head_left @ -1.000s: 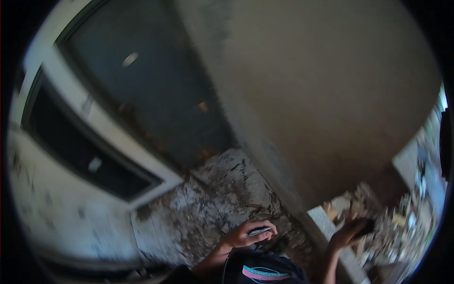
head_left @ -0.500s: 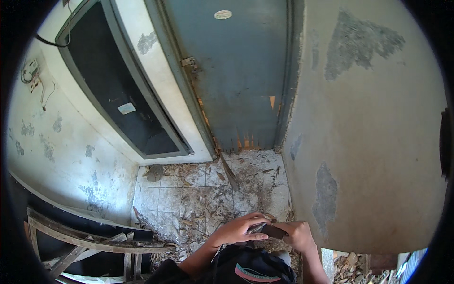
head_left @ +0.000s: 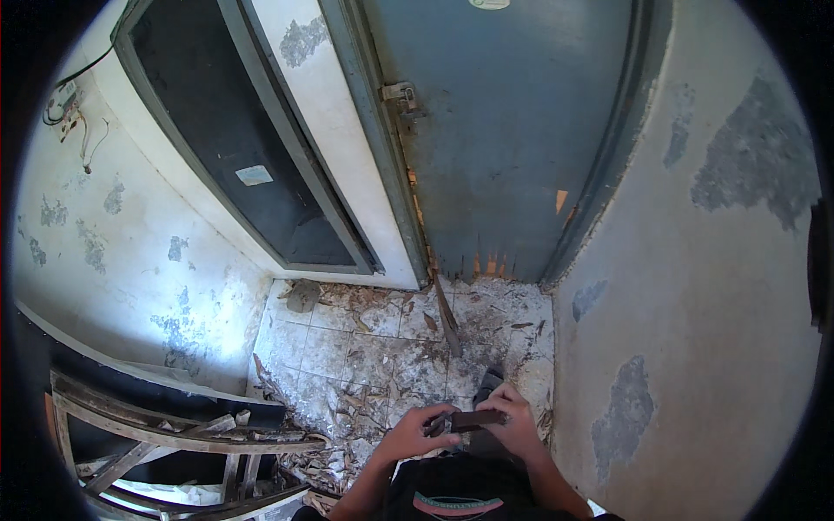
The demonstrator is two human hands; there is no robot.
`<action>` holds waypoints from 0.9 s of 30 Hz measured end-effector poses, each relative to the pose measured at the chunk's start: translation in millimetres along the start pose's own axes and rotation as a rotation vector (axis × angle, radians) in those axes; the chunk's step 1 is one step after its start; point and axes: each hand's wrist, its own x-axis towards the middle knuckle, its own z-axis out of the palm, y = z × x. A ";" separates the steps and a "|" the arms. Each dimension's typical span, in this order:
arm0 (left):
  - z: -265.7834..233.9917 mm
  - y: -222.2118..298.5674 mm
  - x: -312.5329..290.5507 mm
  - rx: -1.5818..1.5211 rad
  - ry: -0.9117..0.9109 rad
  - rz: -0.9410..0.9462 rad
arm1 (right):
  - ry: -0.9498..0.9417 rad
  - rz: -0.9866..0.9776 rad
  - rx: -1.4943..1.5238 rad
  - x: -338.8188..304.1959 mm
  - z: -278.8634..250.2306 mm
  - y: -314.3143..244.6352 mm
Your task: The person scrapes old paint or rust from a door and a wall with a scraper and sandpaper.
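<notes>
both hands meet low in view over the littered tiled floor (head_left: 373, 347); left hand (head_left: 415, 437) and right hand (head_left: 512, 423) each pinch an end of a small dark flat object (head_left: 473, 420); blue door (head_left: 521, 130) ahead

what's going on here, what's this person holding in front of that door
A person stands on a debris-strewn tiled floor facing a shut blue-grey metal door. Both hands grip a small dark flat object at waist height: the left hand holds its left end, the right hand its right end. What it is cannot be told.
</notes>
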 end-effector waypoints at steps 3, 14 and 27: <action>-15.6 -6.3 27.6 -0.022 0.104 -0.025 | -0.099 -0.082 -0.037 50.6 -7.2 18.3; -70.5 19.5 143.3 -0.786 0.471 -0.215 | -0.394 0.108 0.722 227.1 -6.0 30.5; -188.6 -24.5 296.4 -0.763 -0.009 -0.125 | 0.016 0.122 0.818 389.9 16.8 26.8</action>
